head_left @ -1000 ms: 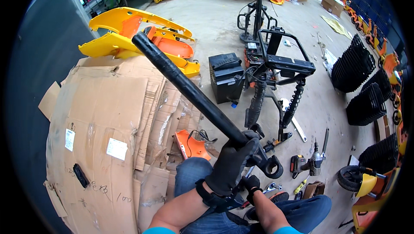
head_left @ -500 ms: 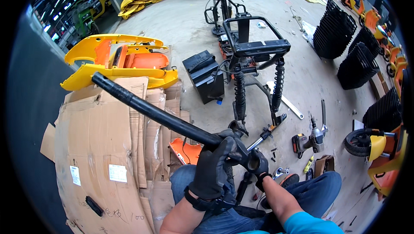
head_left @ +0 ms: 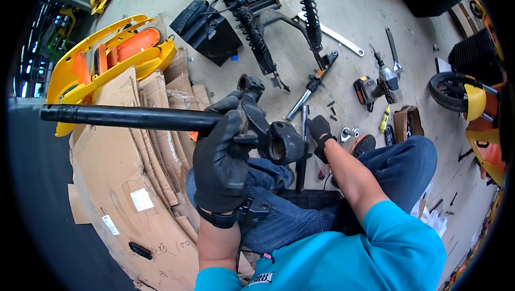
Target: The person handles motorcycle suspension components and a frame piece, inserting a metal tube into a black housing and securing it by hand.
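Raised in front of me is a black steering stem with a fork clamp; its tube points left. My left hand, in a dark glove, is closed around it near the clamp end. My gloved right hand is beside an upright-looking fork leg with a shiny rod at its top. Whether its fingers touch or grip that rod is not clear. Another fork leg lies on the floor beyond, near several small bolts.
A black vehicle frame with spring shocks stands ahead, beside a black battery box. Stacked cardboard and yellow-orange body panels are on the left. A cordless impact wrench, an adjustable wrench and a ratchet lie right.
My right hand has left the clamp and moved to beside the fork leg. My left hand has lifted the stem, now nearly level across the view. The view has tilted downward.
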`<state>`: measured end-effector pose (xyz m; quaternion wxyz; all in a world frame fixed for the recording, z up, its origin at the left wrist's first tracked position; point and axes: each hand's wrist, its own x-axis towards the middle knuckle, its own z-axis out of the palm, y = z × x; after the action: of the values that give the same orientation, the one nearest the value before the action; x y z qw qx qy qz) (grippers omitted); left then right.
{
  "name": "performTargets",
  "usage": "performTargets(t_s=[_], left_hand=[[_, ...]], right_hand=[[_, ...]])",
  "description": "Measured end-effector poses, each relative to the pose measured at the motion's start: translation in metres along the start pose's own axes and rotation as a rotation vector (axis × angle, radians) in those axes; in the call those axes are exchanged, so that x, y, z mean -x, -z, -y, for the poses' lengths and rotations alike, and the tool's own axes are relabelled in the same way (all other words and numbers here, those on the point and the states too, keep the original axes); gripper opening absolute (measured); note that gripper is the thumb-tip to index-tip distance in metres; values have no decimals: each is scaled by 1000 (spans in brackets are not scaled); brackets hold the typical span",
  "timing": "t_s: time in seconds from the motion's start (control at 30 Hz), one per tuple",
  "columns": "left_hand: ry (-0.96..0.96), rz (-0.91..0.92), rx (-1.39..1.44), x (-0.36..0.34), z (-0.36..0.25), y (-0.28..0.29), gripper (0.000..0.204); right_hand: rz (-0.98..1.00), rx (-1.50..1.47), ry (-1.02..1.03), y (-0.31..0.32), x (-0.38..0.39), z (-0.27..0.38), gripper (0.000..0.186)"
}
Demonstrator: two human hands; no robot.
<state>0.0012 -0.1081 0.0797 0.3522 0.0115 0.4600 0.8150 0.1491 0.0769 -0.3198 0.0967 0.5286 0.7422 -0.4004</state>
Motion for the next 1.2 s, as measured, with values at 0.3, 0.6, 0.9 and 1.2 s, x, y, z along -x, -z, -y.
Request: performTargets(t_s=[0.3,0.6,0.9,1.2], left_hand=[[30,-14,52,-3,6,10,36],[49,-58,54,-3,1,-17,27],[78,-77,111,9,-5,-17,30],[-63,-104,-134,6,-1,-12,43]], right_hand=[[253,100,-114,6,43,5,79],[144,145,72,-96,5,-90,77],[257,109,124,12,104,28,92],[368,224,-151,-24,97,-10,115]])
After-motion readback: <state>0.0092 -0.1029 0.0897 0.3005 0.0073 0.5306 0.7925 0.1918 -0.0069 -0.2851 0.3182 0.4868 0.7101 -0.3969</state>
